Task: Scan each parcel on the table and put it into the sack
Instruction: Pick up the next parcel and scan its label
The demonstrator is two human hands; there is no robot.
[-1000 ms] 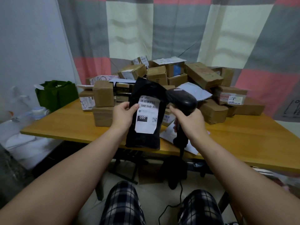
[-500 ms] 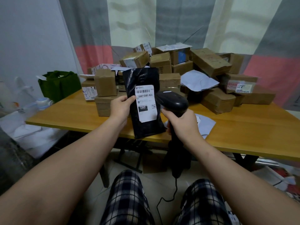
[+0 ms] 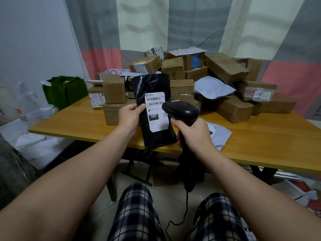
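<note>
- One wooden table [image 3: 260, 141] across mid frame; right end cut off by the frame edge.
- One heap of cardboard boxes [image 3: 225, 68] on the table, centre to upper right. At least a dozen; the back ones are hidden, so there is no exact count.
- One green bag [image 3: 64, 89] at mid left, by the table's left end; contents not visible.
- One black poly mailer parcel [image 3: 152, 87] held upright at frame centre, above the table's near edge, with one white label [image 3: 156, 117] facing the camera.
- Two white mailers: one [image 3: 213, 87] on the heap, one [image 3: 222, 134] flat on the table, partly behind the right hand.
- Left hand [image 3: 129, 115]: thumb pinches the parcel's left edge beside the label; fingers are behind it, hidden.
- Right hand [image 3: 192, 131]: fingers curled tight round the handle of one black barcode scanner [image 3: 182, 110]. Its head covers the label's right edge.
- One scanner cable [image 3: 186, 206] at lower centre; end not visible.
</note>
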